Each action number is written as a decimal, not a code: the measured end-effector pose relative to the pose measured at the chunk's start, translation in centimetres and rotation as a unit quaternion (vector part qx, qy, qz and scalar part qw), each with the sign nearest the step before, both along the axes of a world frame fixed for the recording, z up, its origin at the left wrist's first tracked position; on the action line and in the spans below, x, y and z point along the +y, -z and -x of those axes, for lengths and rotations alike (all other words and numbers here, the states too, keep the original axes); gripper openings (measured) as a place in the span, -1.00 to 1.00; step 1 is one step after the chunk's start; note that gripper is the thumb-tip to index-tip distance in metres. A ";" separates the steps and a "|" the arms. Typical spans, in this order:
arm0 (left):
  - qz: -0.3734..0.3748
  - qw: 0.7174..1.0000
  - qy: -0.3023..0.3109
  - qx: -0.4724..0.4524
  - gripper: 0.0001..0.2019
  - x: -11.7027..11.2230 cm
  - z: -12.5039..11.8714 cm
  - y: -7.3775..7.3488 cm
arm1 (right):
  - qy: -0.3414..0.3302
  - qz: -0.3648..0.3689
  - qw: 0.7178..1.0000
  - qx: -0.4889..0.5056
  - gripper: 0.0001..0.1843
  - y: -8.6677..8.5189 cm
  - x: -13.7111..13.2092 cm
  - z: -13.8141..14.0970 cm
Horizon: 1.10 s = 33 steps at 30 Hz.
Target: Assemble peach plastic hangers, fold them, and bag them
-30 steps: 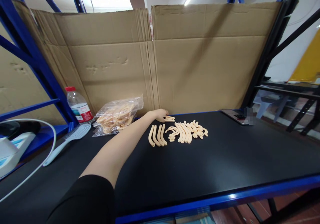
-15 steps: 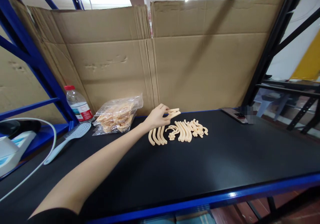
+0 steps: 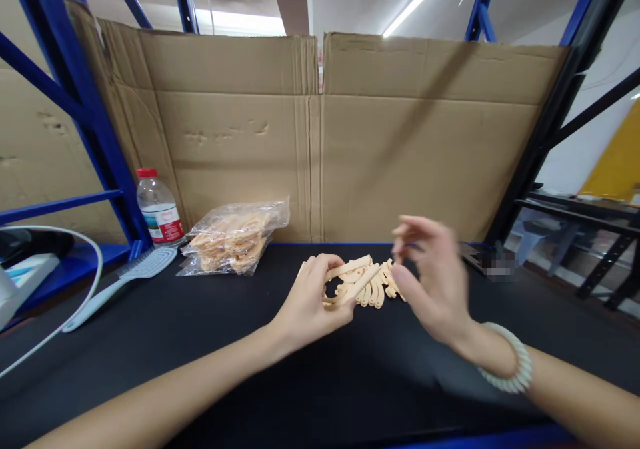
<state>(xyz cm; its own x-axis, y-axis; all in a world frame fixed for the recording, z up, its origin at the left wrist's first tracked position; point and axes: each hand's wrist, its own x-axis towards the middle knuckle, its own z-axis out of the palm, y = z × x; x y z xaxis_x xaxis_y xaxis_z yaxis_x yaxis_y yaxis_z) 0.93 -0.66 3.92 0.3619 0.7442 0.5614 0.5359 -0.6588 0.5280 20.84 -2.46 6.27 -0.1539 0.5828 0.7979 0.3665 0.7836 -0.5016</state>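
Observation:
My left hand (image 3: 313, 300) is closed around two long beige strips (image 3: 363, 283), whose far ends stick out past my fingers to the right. I cannot tell whether the strips are joined inside the grip. Just behind and below them, several curved beige pieces (image 3: 374, 295) lie on the black tabletop (image 3: 380, 375), partly hidden by the held strips and my fingers. My right hand (image 3: 433, 279), somewhat blurred, hovers to the right of these pieces with thumb and fingers apart, and nothing shows in it. A pale beaded bracelet (image 3: 515, 362) circles that wrist.
A clear plastic bag (image 3: 233, 235) of beige pieces sits at the back left, beside a red-capped bottle (image 3: 160, 209) and a pale hairbrush (image 3: 127, 279). A phone (image 3: 480, 259) lies at the far right. Cardboard panels (image 3: 400, 155) stand along the back.
My left hand has come nearer with the beige strips and turned them. My right hand has entered from the right. The view has tilted slightly upward.

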 end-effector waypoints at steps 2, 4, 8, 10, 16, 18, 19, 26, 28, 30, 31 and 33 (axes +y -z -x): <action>0.004 1.000 0.007 -0.018 -0.63 0.0 0.1 0.8 | -0.056 0.119 0.991 -0.002 -0.70 1.2 1.1 0.9; 0.004 1.000 0.019 -0.024 -0.64 0.0 0.2 1.6 | -0.113 0.236 0.965 0.008 -0.77 2.7 2.0 1.7; 0.040 0.998 0.017 -0.050 -0.85 0.6 0.8 2.8 | -0.195 0.357 0.912 0.045 -0.66 5.1 2.8 1.6; 0.078 0.993 0.009 -0.083 -0.86 0.9 1.0 3.2 | -0.209 0.388 0.897 0.043 -0.64 5.3 3.0 0.7; 0.159 0.960 -0.003 -0.232 -0.81 1.1 1.1 3.3 | -0.127 0.398 0.908 -0.040 -0.76 4.1 3.8 -1.9; 0.162 0.952 -0.005 -0.261 -0.81 1.1 1.2 3.0 | -0.096 0.389 0.916 -0.004 -0.75 3.8 4.0 -2.2; 0.163 0.950 -0.007 -0.268 -0.81 1.1 1.2 2.8 | -0.096 0.389 0.916 0.030 -0.74 3.7 4.0 -2.3; 0.138 0.981 0.063 -0.118 -0.83 0.4 1.2 1.6 | -0.154 0.386 0.895 0.163 -0.69 4.2 4.3 -2.2; 0.142 0.980 0.126 -0.065 -0.85 -0.2 1.0 1.4 | -0.171 0.388 0.891 0.164 -0.69 4.8 4.1 -1.8; 0.204 0.958 0.191 -0.056 -0.84 -0.6 0.7 1.5 | -0.177 0.385 0.891 0.165 -0.70 5.2 3.7 -1.3; 0.251 0.941 0.218 -0.068 -0.83 -0.7 0.6 1.6 | -0.178 0.382 0.892 0.165 -0.71 5.3 3.5 -1.0; 0.345 0.897 0.250 -0.115 -0.75 -0.7 0.3 2.0 | -0.184 0.377 0.893 0.164 -0.73 5.4 3.1 -0.6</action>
<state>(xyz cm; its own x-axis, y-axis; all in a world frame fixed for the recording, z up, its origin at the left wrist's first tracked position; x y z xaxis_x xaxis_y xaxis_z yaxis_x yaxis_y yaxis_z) 0.58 -1.35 1.95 0.6812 0.7199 0.1331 0.0882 -0.2612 0.9612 21.49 0.68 0.87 -0.2761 0.9315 0.2367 -0.1103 0.2139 -0.9706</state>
